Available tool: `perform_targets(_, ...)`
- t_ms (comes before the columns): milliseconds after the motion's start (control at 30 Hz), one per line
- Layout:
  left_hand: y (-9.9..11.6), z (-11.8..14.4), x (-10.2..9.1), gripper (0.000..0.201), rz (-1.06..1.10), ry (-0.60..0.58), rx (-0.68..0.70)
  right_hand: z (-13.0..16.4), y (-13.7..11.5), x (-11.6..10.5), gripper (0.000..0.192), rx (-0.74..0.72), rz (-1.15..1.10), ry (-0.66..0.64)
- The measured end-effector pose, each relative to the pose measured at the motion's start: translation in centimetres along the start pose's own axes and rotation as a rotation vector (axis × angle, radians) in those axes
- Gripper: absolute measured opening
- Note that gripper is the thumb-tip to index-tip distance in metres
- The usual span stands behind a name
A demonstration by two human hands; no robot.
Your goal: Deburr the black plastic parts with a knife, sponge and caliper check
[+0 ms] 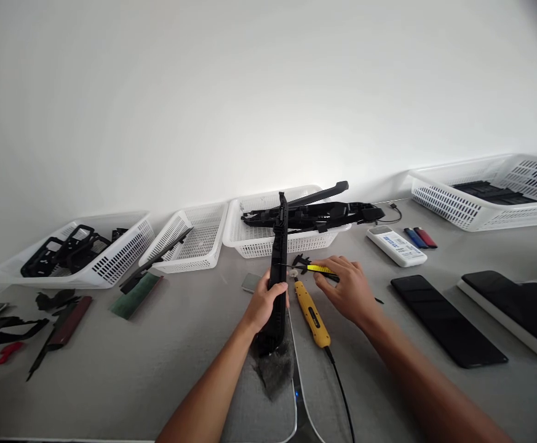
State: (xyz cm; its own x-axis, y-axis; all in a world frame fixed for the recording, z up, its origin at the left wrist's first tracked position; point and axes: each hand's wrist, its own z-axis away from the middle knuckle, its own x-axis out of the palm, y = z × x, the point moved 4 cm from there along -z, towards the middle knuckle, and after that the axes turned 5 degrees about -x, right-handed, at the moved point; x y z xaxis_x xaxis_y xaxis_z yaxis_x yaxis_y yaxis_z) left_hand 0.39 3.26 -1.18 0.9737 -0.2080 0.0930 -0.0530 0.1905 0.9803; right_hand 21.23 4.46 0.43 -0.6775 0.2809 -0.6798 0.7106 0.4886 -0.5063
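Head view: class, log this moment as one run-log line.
left hand: grips long black plastic part, upright | right hand: on yellow caliper | yellow electric tool: lying between hands

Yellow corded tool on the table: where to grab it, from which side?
Grip the yellow corded tool around the middle of its body, coming from above on its right. It lies flat, tip away from the person, cord trailing toward them. The left hand and the long black part crowd its left side.
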Motion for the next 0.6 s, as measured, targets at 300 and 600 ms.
perform_targets(300,-0.39,-0.19,0.38,0.054,0.117,-0.064,0.073,0.00,-0.22,0.06,0.025,0.016,-0.066,-0.019)
perform_targets(600,-0.65,-0.13,0.81,0.060,0.097,-0.110,0.033,-0.04,0.08,0.08,0.025,0.019,-0.046,0.005)
